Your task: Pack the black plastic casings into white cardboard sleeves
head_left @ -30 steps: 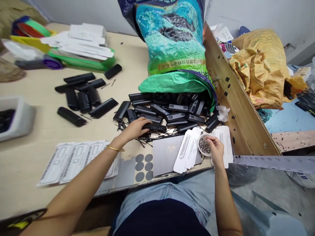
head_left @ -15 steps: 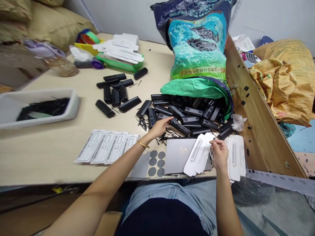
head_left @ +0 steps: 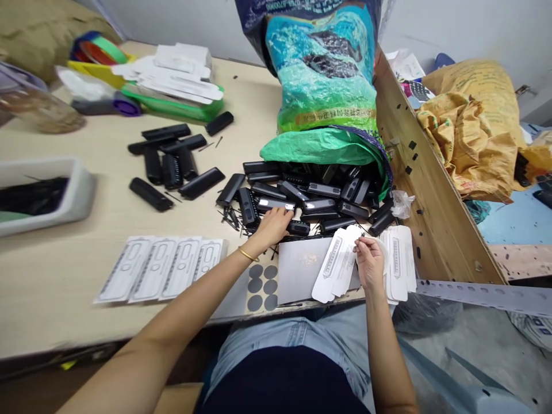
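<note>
My left hand (head_left: 272,225) lies on the near edge of a heap of black plastic cases (head_left: 321,196) that spill from a blue-green woven sack (head_left: 321,86). Its fingers close over one black case (head_left: 298,228), with thin black pins scattered around it. My right hand (head_left: 368,261) hovers over overlapping white printed cards (head_left: 334,267) near the table's front edge. Its thumb and fingertips are pinched together, and anything between them is too small to make out. A grey sheet (head_left: 297,270) lies between the hands.
A row of white cards (head_left: 164,267) and grey round stickers (head_left: 262,284) lie front left. More black cases (head_left: 172,167) lie mid-table, with a white tray (head_left: 75,198) at left and a green tray of cards (head_left: 181,100) at the back. A slanted wooden board (head_left: 426,201) and a yellow sack (head_left: 470,126) stand at right.
My right hand has closed over the small bowl of metal bits, which no longer shows. My left hand drew back a little on the heap. The camera view swung.
</note>
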Available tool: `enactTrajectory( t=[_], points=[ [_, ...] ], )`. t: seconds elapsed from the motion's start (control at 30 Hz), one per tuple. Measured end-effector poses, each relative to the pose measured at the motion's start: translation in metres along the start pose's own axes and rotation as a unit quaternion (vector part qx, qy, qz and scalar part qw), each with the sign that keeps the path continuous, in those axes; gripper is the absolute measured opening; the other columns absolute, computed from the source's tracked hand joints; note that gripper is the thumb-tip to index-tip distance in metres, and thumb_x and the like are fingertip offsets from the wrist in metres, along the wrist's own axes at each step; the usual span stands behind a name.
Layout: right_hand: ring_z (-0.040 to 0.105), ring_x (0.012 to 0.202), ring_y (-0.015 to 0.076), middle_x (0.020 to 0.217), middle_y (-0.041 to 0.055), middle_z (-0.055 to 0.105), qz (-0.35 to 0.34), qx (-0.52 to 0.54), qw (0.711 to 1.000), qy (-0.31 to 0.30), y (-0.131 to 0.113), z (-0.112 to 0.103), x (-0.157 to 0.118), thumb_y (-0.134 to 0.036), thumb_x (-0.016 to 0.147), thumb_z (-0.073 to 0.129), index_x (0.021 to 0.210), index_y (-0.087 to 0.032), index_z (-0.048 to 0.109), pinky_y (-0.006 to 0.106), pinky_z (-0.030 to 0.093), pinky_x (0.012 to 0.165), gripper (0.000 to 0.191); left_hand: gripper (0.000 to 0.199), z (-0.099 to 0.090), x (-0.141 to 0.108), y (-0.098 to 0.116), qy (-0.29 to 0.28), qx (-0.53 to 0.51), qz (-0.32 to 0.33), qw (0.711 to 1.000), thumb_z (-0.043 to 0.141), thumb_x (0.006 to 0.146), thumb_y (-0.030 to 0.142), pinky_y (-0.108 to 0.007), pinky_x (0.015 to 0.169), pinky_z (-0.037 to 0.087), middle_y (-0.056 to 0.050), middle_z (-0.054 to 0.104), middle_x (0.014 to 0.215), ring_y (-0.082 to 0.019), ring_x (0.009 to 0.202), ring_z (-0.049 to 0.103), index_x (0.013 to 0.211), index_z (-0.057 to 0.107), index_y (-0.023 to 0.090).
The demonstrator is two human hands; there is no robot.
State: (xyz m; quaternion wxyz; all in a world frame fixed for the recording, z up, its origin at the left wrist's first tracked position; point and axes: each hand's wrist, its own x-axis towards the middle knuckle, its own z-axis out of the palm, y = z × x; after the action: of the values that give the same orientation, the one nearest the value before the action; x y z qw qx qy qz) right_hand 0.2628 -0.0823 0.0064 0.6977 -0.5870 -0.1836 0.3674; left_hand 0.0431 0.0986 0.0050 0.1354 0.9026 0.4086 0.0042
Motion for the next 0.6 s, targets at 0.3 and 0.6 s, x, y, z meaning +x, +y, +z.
enactTrajectory(
  t=[0.3,0.6],
  points=[
    [0.056,0.065,0.0105,0.078,-0.0002,0.062,0.005,0.018,0.999,-0.026,0.002,0.017,0.0,-0.028,0.066,0.071,0.08,-0.019,0.061,0.028,0.047,0.067,0.02,0.044,-0.014,-0.022,0.0,0.014,-0.238,-0.024,0.971,0.052,0.083,0.042,-0.04,0.089,0.044,-0.012,0.059,0.119,-0.028,0.106,0.058,0.119,0.048,0.019],
    [0.057,0.07,0.0118,0.08,-0.0001,0.063,-0.016,-0.027,0.999,-0.04,0.007,0.031,-0.01,-0.027,0.071,0.069,0.083,-0.019,0.062,0.028,0.048,0.069,0.016,0.043,-0.035,-0.048,0.046,0.164,-0.596,-0.139,0.774,0.078,0.06,0.028,-0.039,0.094,0.045,-0.005,0.066,0.101,-0.023,0.097,0.061,0.1,0.062,0.019]
  ],
)
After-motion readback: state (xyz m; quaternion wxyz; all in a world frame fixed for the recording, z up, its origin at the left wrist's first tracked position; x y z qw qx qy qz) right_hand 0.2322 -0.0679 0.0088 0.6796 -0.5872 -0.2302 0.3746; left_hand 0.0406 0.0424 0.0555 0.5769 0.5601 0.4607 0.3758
